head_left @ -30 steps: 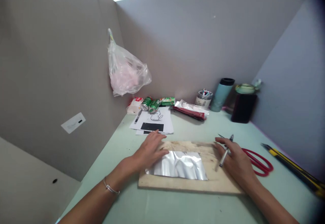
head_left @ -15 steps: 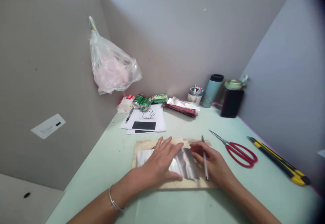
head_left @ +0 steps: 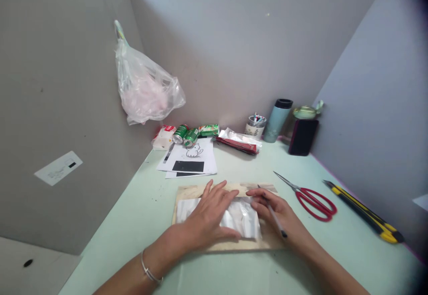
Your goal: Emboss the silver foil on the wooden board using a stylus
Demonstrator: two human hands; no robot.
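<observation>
A thin, shiny silver metal sheet [head_left: 245, 221], slightly rippled, lies on a light wooden board [head_left: 230, 245]. My left hand [head_left: 212, 215] rests on the sheet with its fingers spread, and covers its middle. My right hand [head_left: 282, 217] is at the sheet's right edge, with thumb and index finger near the upper right corner. Held in that hand is a pen [head_left: 276, 219], slanting across the fingers with its dark end toward me. Whether the right fingertips touch the sheet I cannot tell.
Red-handled scissors [head_left: 316, 203] and a yellow-black utility knife [head_left: 364, 212] lie to the right. Behind the board are printed papers [head_left: 209, 159], green cans [head_left: 190, 137], a red packet [head_left: 237, 145], a pen cup [head_left: 255, 128], a tumbler [head_left: 277, 121] and a phone [head_left: 303, 137].
The pen has tilted in my right hand, its near end swinging to the right. My left hand keeps its place on the sheet, whose surface now reflects whiter. The view has shifted slightly.
</observation>
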